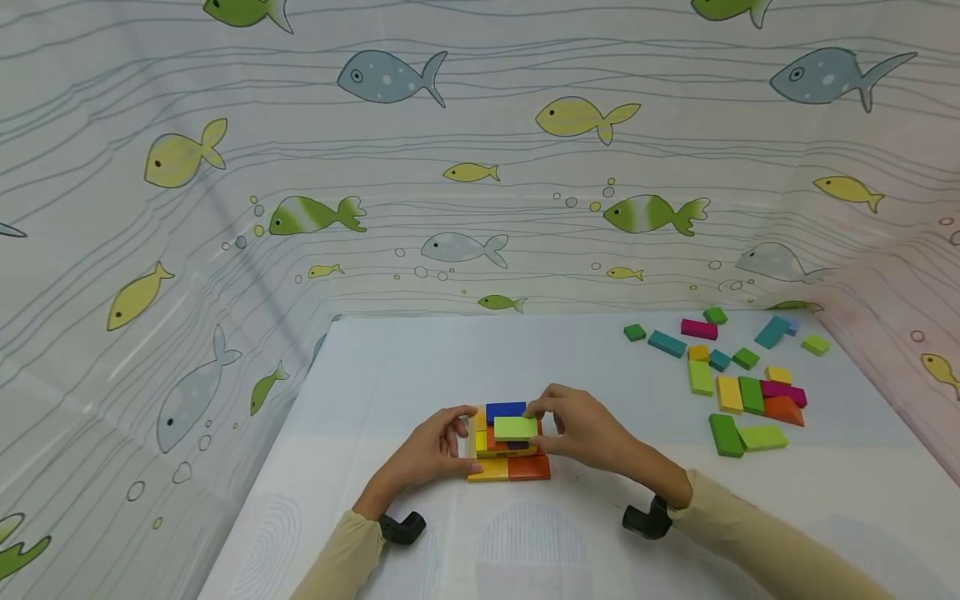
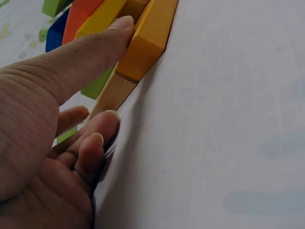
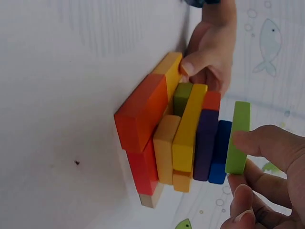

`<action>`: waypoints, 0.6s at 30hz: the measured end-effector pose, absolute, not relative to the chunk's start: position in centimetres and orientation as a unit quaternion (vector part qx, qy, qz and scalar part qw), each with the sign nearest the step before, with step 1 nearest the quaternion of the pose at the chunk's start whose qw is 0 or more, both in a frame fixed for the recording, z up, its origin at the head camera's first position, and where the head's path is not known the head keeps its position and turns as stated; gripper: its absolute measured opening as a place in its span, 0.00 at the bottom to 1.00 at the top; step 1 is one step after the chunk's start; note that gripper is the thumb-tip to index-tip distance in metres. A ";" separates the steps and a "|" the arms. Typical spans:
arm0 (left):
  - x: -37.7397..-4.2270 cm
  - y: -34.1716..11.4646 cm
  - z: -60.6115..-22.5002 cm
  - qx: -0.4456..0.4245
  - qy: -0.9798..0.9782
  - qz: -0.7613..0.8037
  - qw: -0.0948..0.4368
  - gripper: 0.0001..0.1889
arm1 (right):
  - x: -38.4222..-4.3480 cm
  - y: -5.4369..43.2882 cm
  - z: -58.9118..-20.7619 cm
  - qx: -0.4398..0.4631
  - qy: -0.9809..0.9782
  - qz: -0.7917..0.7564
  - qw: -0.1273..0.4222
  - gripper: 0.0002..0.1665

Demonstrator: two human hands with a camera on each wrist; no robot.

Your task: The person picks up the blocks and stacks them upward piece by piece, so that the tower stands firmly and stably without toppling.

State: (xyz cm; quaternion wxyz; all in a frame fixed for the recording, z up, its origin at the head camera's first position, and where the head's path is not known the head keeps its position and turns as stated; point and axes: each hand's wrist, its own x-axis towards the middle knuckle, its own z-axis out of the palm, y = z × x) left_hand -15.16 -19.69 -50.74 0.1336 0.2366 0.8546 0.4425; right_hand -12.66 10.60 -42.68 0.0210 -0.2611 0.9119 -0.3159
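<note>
Left grip (image 1: 435,450), lower centre of frame: thumb resting on the yellow block (image 1: 491,472) at the lower left of the stack (image 1: 492,453); fingers loosely bent, pinching nothing.

Stack, lower centre, on the table (image 1: 390,358): flat blocks in layers; stiff, probably light, apt to slide if nudged; best steadied low, by the sides.

Green block (image 1: 514,429), over the stack's top (contact cannot be told): rigid, likely light, smooth, hard to damage; best taken across its narrow width near one end, underside free.

Right grip (image 1: 581,425), right of the stack: pinching the green block's right end.

Loose blocks (image 1: 751,395), upper right: assorted colours, likely similar handling; lift by side edges.
</note>
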 end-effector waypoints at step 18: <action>-15.1 -19.7 -50.6 0.243 0.853 0.443 0.132 0.45 | -12.2 9.5 -43.6 -0.264 0.911 -0.318 0.000 0.21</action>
